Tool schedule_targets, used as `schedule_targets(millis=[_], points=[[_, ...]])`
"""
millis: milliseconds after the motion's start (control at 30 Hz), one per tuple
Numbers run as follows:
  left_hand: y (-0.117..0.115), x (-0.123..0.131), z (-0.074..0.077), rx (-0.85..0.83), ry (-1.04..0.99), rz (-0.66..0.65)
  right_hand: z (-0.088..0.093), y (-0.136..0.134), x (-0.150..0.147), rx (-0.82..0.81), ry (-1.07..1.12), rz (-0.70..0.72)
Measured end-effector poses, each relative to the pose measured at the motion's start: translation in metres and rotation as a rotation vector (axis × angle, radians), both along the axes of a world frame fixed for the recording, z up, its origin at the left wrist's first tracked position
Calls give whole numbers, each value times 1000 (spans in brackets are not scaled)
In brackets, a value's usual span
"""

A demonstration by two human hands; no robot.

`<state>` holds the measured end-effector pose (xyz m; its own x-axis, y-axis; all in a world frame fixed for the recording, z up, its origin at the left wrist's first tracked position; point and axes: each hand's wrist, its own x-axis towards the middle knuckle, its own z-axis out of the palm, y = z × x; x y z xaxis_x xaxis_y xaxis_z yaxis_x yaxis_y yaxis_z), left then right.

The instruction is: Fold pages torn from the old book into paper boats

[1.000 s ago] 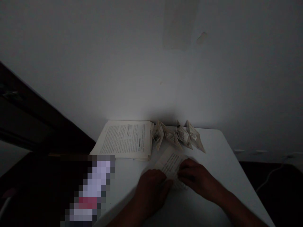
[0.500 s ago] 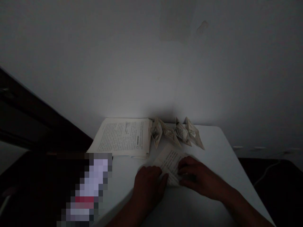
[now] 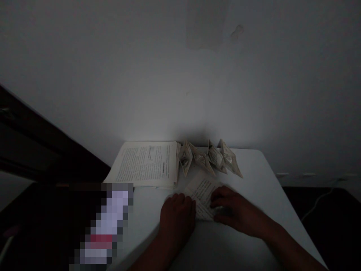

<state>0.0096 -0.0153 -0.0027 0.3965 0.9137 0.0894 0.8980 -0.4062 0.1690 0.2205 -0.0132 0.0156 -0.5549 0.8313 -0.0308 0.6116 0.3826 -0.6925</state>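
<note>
A folded sheet of printed paper (image 3: 203, 201) lies on the white table between my two hands. My left hand (image 3: 177, 215) is closed, its fingers curled at the paper's left edge; its thumb is hard to make out in the dim light. From the right, my right hand (image 3: 235, 209) grips the paper's right edge, thumb below and fingers above. Just beyond the sheet, several folded paper boats (image 3: 200, 159) stand side by side, made from similar printed pages.
A stack of printed pages (image 3: 143, 163) lies at the table's back left, beside the boats. The white table (image 3: 262, 177) meets a pale wall (image 3: 158, 82). A pixelated bright patch (image 3: 104, 226) covers the left front area. A cable (image 3: 317, 205) hangs at the right.
My left thumb has drawn in from the paper toward the curled fingers, uncovering more of the lower fold. My right hand has barely moved. The view has shifted slightly.
</note>
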Motion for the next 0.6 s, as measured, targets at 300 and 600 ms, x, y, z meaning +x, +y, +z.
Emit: schedule_targets(millis=[300, 600], points=[[23, 2, 4, 58, 14, -88, 7, -9, -16, -1, -158, -64], [28, 16, 3, 91, -27, -167, 1, -12, -13, -27, -237, -162]])
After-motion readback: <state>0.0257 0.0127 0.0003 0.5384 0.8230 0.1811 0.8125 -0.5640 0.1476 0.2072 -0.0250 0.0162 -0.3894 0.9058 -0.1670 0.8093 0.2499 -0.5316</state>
